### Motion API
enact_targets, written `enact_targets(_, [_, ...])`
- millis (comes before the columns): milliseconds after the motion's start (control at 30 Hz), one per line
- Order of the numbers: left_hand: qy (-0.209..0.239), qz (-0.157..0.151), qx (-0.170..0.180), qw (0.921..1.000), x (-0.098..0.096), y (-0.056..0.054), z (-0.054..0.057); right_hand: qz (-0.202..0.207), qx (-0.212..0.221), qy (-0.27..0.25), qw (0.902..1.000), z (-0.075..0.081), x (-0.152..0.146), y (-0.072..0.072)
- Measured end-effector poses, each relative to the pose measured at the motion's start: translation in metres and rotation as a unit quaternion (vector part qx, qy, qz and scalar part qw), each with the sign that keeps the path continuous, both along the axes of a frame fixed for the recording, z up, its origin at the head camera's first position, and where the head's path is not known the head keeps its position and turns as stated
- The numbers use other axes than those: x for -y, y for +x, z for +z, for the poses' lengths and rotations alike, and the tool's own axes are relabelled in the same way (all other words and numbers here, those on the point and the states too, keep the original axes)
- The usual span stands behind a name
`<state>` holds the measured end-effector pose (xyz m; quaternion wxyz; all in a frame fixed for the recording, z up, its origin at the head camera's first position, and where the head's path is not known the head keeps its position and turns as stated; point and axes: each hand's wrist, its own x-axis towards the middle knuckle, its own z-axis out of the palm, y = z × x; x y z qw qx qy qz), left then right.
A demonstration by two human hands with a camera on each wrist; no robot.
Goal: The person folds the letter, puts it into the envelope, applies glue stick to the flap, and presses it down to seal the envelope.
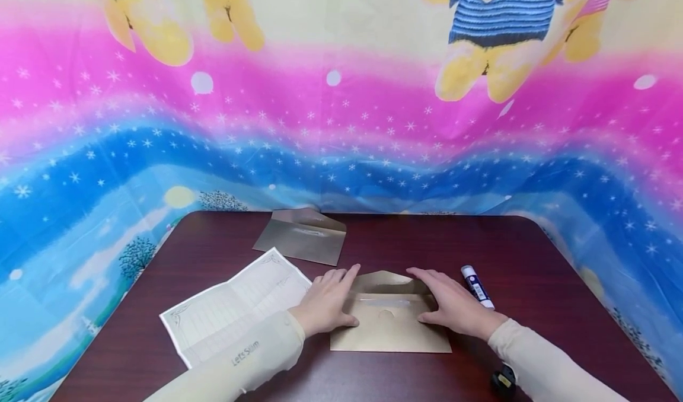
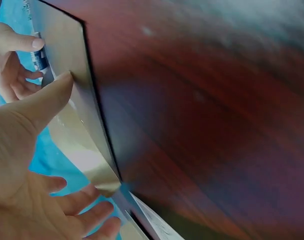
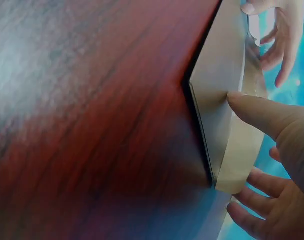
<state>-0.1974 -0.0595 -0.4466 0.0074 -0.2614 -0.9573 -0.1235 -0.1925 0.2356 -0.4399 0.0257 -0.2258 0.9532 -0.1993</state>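
A gold envelope point(image 1: 391, 337) lies on the table with its pointed flap point(image 1: 383, 280) raised at the far side. A pale strip runs across it just below the opening. My left hand point(image 1: 326, 300) is at its left side, thumb on the front and fingers spread out toward the flap. On the opposite side, my right hand point(image 1: 456, 304) mirrors this, its thumb touching the front panel and its fingers extended by the flap's right edge. Both wrist views show the thumb tip on the envelope point(image 3: 212, 95) and the other fingers loosely spread beside the flap.
A glue stick point(image 1: 476, 286) lies right of my right hand. To the left is a creased, lined letter sheet point(image 1: 229, 307) with a decorated border, partly under my left forearm. Another gold envelope point(image 1: 306, 245) with its flap up lies farther back. A printed curtain point(image 1: 341, 123) hangs behind the table.
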Motion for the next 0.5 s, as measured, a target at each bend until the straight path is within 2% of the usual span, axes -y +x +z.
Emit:
enact_targets(100, [-0.003, -0.003, -0.009, 1.0000, 0.003, -0.001, 0.000, 0.002, -0.004, -0.003, 1.0000, -0.001, 0.004, 0.000])
enact_targets(300, [-0.015, -0.007, -0.049, 0.9987, 0.009, -0.004, -0.001, 0.003, -0.024, 0.004, 0.9997, -0.003, 0.013, -0.002])
enact_targets(500, [-0.028, -0.030, -0.080, 0.9959, 0.011, -0.004, -0.001, 0.018, -0.049, 0.015, 0.9986, -0.004, 0.018, -0.001])
